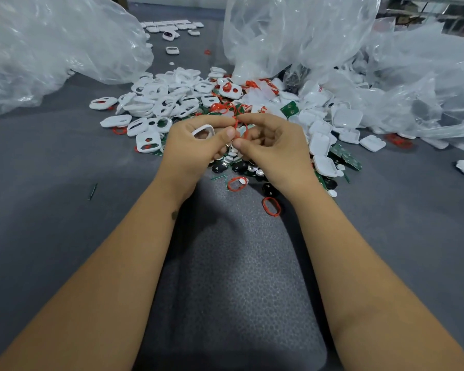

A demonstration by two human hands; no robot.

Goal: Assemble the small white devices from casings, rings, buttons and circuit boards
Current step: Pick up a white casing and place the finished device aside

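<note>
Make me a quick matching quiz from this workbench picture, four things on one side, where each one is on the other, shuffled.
Things:
1. white casing
2. red ring
3. loose red ring
4. row of finished devices

Places:
A. far end of the table
B. held in the left hand
C. on the mat beside the right wrist
D. pinched between both hands, right hand included

Pairs: 1-B, 2-D, 3-C, 4-A
</note>
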